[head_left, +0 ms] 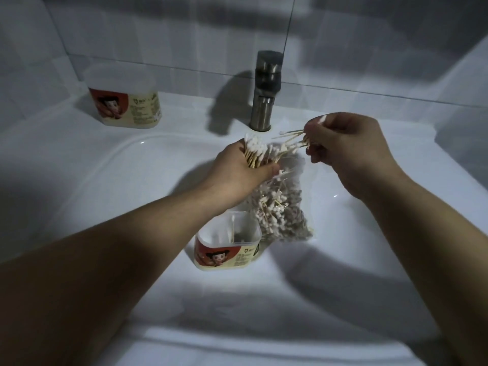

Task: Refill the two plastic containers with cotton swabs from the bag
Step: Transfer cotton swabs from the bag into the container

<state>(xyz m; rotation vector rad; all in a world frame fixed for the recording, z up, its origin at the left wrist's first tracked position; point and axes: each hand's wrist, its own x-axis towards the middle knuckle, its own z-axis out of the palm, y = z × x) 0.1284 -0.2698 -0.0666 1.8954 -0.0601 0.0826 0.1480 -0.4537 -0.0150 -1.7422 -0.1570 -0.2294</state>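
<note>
The open container [227, 244] is sitting nearest, touching the bag [282, 207] behind it. Above the bag, the left hand [237, 170] is gripping a swab bundle [257, 151]; the right hand [346, 146] is pinching loose swabs [293, 137] beside it. The second container [126, 101] is standing far left.

Both hands, left [239, 169] and right [346, 151], extended forward, fingers curled gripping.

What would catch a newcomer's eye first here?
The two hands over the sink: the left hand grips a thick bunch of swabs above the bag, and the right hand pinches a few more. Nearer, an open container stands in it beside the bag, nearly empty. A second container sits on the ledge at back left.
</note>
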